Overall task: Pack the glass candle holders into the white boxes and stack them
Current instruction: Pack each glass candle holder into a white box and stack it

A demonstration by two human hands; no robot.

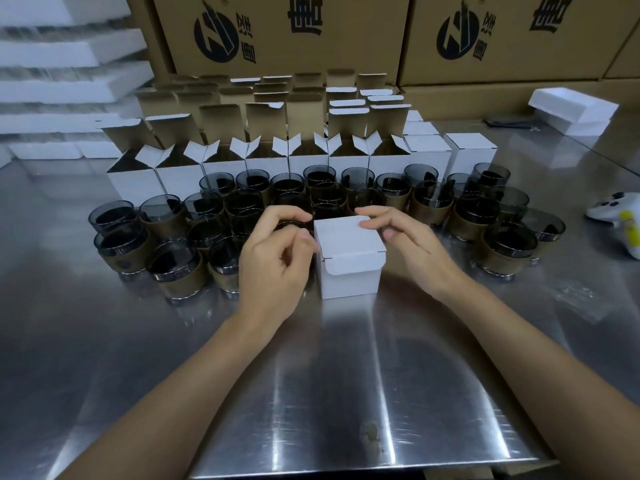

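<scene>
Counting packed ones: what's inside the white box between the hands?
The white box has its lid folded down, tuck flap outside the front, covering the inside; whatever it holds cannot be seen.

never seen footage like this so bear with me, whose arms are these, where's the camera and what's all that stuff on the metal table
This is one camera worn on a person's head, looking down at their bare hands; no machine. On the shiny steel table stand many dark glass candle holders with brown bands, then a row of open white cardboard boxes. In front is a small closed white cardboard box: the right hand grips its top with curled fingers, the left hand, fingers curled, touches its left edge.
</scene>
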